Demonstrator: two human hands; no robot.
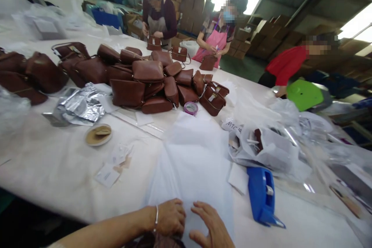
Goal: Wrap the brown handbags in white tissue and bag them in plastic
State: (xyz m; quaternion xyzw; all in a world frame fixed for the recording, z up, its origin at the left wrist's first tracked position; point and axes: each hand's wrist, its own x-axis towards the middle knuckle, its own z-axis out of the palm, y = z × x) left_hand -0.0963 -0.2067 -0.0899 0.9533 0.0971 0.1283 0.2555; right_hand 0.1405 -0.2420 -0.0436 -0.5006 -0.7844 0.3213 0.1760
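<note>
A stack of thin white wrapping sheets lies on the table in front of me. My left hand, with a bracelet at the wrist, rests at the near end of the sheets, its fingers curled down; what they hold, if anything, is hidden. My right hand is just beside it over the sheets, thumb and fingers spread apart with nothing between them. Dark brown material shows below my left hand at the bottom edge; I cannot tell what it is.
Brown leather bags are heaped across the table. A blue tape dispenser stands to the right, near a white plastic bag. Crumpled foil, a small dish and purple tape lie around. Several people work across the table.
</note>
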